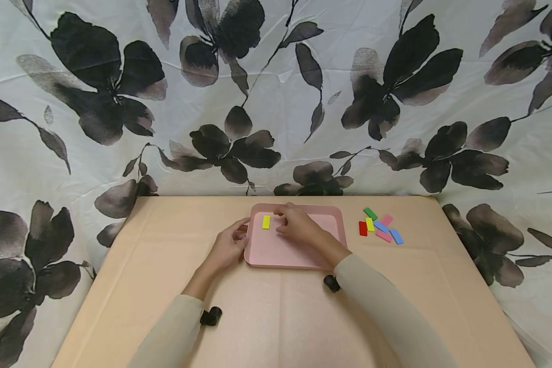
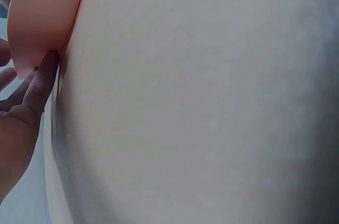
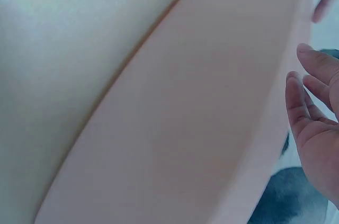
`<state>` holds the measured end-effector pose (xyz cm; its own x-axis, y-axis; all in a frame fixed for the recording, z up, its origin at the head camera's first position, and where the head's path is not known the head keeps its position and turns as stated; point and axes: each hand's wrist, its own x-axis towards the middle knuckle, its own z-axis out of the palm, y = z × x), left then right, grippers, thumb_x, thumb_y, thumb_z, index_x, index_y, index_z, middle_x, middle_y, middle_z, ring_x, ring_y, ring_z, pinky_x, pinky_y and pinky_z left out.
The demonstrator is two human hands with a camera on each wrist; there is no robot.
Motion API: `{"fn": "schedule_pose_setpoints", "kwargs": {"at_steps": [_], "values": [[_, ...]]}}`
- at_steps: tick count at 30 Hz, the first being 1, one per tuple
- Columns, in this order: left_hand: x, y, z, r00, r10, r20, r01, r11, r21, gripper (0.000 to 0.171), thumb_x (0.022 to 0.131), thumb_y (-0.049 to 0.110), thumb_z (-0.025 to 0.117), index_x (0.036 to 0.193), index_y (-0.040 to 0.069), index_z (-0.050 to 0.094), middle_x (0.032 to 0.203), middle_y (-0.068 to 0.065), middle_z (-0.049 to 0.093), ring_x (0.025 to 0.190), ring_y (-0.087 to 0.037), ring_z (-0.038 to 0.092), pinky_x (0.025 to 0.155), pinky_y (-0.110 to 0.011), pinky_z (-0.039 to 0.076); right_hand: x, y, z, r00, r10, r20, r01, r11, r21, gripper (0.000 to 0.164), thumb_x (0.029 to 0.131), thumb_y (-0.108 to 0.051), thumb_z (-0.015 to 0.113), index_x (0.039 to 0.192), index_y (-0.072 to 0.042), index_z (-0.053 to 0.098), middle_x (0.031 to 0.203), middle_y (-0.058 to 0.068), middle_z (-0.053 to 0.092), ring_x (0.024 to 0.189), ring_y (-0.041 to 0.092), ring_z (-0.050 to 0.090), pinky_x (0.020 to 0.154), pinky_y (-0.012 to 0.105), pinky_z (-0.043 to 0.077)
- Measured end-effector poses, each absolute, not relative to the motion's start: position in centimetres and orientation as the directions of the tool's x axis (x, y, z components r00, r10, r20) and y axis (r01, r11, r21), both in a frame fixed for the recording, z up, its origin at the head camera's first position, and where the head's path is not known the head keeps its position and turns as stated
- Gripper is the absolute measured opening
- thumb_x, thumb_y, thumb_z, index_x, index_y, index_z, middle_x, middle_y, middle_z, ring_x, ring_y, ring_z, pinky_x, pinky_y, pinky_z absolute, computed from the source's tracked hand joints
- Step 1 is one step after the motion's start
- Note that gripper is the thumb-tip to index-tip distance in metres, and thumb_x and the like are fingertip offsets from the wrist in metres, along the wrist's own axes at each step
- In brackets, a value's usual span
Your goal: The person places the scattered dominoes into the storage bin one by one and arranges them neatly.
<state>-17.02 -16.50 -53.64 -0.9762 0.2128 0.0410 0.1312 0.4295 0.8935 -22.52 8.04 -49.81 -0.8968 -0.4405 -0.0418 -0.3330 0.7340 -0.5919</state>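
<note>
Hovering over the tray (image 1: 299,256) in the head view, the right hand (image 1: 302,228) has thumb and fingertips slightly parted, just right of the yellow piece (image 1: 266,222). That piece lies flat inside the tray, in the far half, near the left wall. The left hand (image 1: 230,246) is at the tray's left edge, fingers against the wall. The step in hand looks like setting or adjusting the piece while the left hand steadies the tray; the next move seems to call for a light fingertip touch, since so flat a piece could be nudged askew. It is a small, plain yellow rectangle, long side running roughly front to back. The tray is pink and shallow, with rounded corners. On the table (image 1: 276,312), to its right, lies a loose cluster (image 1: 381,227) of green, red, yellow, blue and pink pieces.

From the left wrist, one nearly straight finger meets the tray's lower edge; how firmly it presses, I cannot tell.

From the right wrist, the tray's outside fills much of the view. The right hand shows nothing between thumb and fingers, and the yellow piece is out of sight.
</note>
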Motion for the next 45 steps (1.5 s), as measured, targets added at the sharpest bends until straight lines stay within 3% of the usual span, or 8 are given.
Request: {"fn": "schedule_pose_setpoints", "kwargs": {"at_steps": [12,19,27,36,45], "values": [[-17.3,-16.2,-53.6,-0.979,0.201,0.043,0.131,0.444,0.886,0.054,0.097,0.0,0.061,0.15,0.01,0.054,0.127,-0.017,0.067,0.104,-0.026,0.068,0.086,-0.028,0.054,-20.8,13.1,-46.9,-0.928,-0.371,0.033,-0.297,0.683,-0.668,0.051,0.089,-0.016,0.082,0.136,-0.007,0.065,0.123,0.013,0.064,0.094,0.018,0.063,0.084,0.029,0.058],[-17.4,-16.2,-53.8,-0.978,0.205,0.043,0.131,0.439,0.889,0.055,0.097,-0.001,0.061,0.15,0.009,0.053,0.127,-0.017,0.067,0.105,-0.027,0.068,0.092,-0.038,0.055,-19.5,17.4,-46.2,-0.949,-0.298,0.098,-0.279,0.657,-0.7,0.046,0.088,-0.013,0.083,0.131,-0.009,0.068,0.118,0.015,0.065,0.094,0.021,0.064,0.091,0.04,0.06],[-17.4,-16.3,-53.8,-0.977,0.204,0.053,0.142,0.45,0.881,0.055,0.097,-0.001,0.061,0.15,0.009,0.053,0.126,-0.017,0.068,0.104,-0.026,0.068,0.091,-0.036,0.055,-18.8,23.1,-47.2,-0.952,-0.269,0.147,-0.288,0.617,-0.733,0.047,0.089,-0.006,0.08,0.133,-0.002,0.065,0.125,0.021,0.065,0.104,0.031,0.07,0.093,0.049,0.059],[-17.3,-16.2,-53.7,-0.979,0.201,0.047,0.134,0.45,0.883,0.055,0.097,0.0,0.062,0.15,0.01,0.054,0.126,-0.017,0.067,0.105,-0.027,0.068,0.092,-0.038,0.055,-18.8,28.6,-49.0,-0.97,-0.196,0.144,-0.242,0.738,-0.63,0.048,0.088,-0.007,0.08,0.133,-0.001,0.065,0.125,0.017,0.067,0.104,0.034,0.069,0.09,0.051,0.058],[-17.2,-16.1,-53.6,-0.978,0.203,0.051,0.139,0.447,0.884,0.053,0.097,0.001,0.062,0.149,0.011,0.054,0.127,-0.017,0.066,0.105,-0.027,0.067,0.09,-0.036,0.055,-20.1,31.7,-50.9,-0.98,-0.197,0.034,-0.182,0.809,-0.558,0.051,0.088,-0.007,0.08,0.136,0.003,0.062,0.133,0.025,0.059,0.114,0.044,0.061,0.102,0.06,0.051]]}}
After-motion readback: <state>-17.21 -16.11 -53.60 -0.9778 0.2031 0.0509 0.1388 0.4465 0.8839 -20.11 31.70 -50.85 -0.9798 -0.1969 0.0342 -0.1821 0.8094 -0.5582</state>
